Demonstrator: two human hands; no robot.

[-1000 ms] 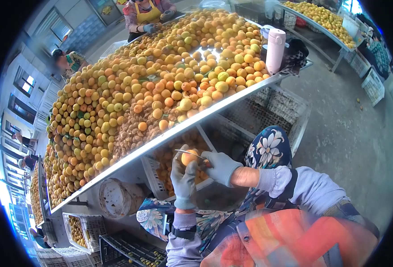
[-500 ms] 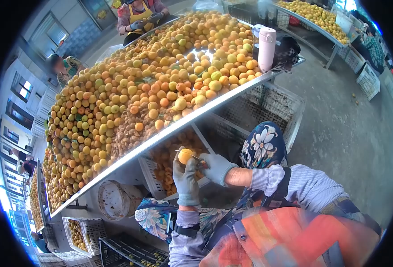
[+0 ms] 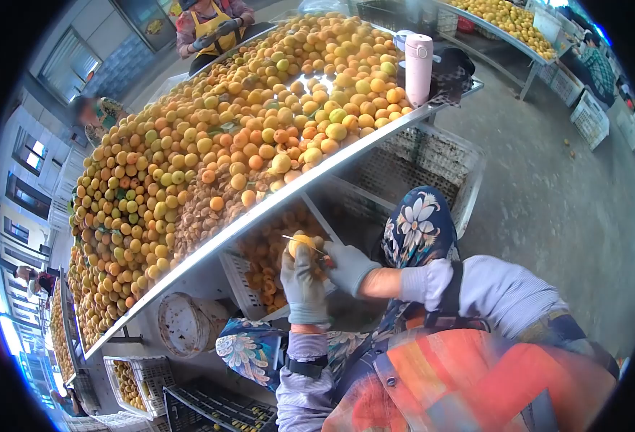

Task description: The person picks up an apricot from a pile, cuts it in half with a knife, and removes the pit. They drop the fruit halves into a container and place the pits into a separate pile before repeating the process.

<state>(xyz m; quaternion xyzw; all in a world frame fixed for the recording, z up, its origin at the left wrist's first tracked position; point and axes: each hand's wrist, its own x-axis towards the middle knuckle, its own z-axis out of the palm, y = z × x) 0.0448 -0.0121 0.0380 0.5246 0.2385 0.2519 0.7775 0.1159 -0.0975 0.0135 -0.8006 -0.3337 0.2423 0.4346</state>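
My left hand, in a grey glove, is closed around a yellow-orange apricot held upright at the fingertips. In my right hand, also gloved, is a small knife with a thin blade. The blade lies across the apricot, its tip showing beyond the far side; most of the handle is hidden by the fingers. Below and behind my hands, a crate holds halved apricots. Above them slopes a metal-edged table heaped with whole apricots and a pile of brown pits.
A pink flask stands at the table's right corner beside a dark cloth. Beneath are a white crate and a stained bucket. Lower left are a fruit crate and a black crate. A person works across the table.
The view has shifted slightly. The apricot has turned in my left hand, the fingers now cover more of it, and the knife's tip points farther left and up.
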